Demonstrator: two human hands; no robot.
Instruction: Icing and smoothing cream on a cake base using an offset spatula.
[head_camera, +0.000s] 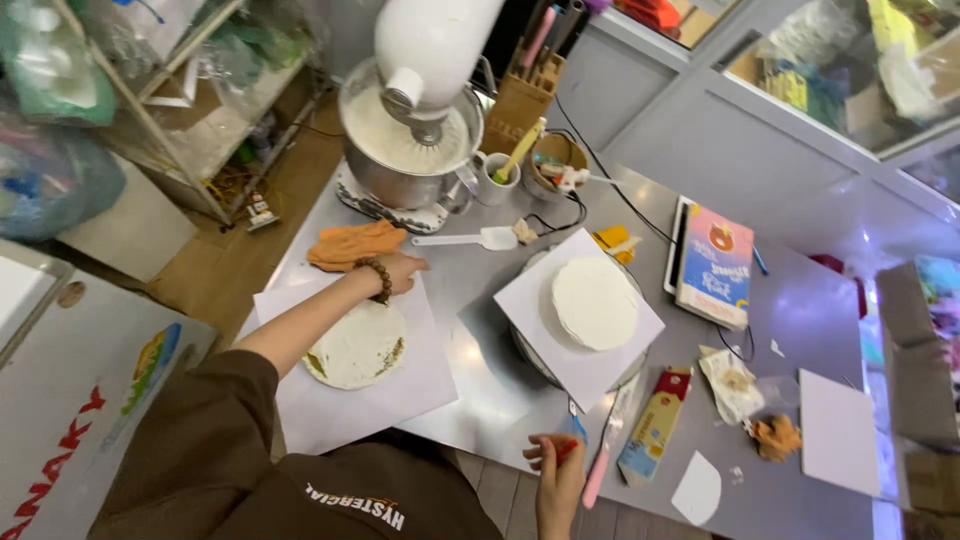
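Right now my left hand (400, 270) rests flat and open at the far edge of the white paper sheet (350, 360), just beside the orange cloth (355, 245). The flat round wrap (355, 345) lies just nearer, under my forearm. My right hand (560, 470), well apart at the desk's (480, 380) near edge, pinches a small red-tipped tool (568, 448).

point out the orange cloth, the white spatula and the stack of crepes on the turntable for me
orange cloth (355, 243), head view, middle of the folds.
white spatula (497, 237), head view, on the blade.
stack of crepes (594, 302), head view, centre of the top crepe.
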